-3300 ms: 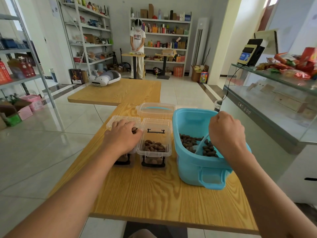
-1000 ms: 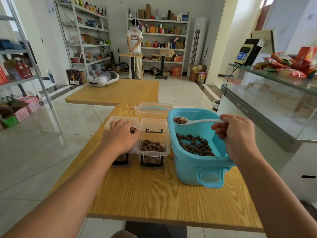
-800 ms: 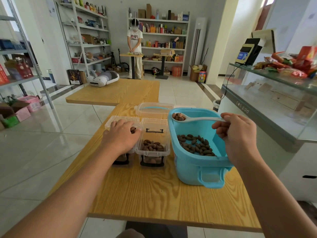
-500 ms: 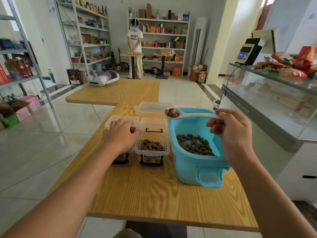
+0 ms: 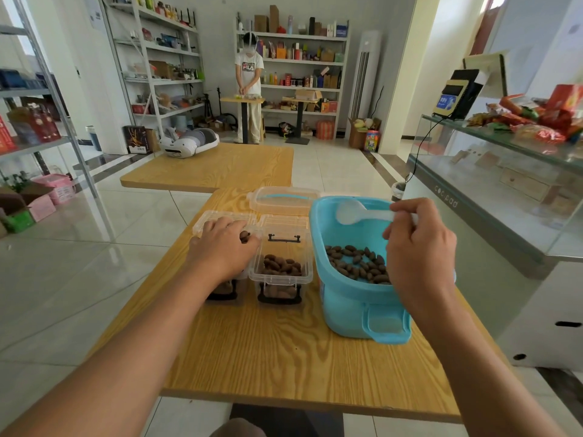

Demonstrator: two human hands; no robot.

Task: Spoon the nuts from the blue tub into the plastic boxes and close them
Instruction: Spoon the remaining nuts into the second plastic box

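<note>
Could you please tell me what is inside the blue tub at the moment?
Brown nuts lie on the blue tub's floor. The right hand covers its near right part.

Shirt (image 5: 249, 69): "FILA" across the chest of the person at the far shelves (a smaller line above it is too blurred to read).
Counter (image 5: 445, 197): "cocipad" on its near-left edge, at right.

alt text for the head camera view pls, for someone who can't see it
The right hand holds an empty white spoon over a blue tub of brown nuts on a wooden table. The left hand rests on one of two clear plastic boxes part-filled with nuts.
</note>
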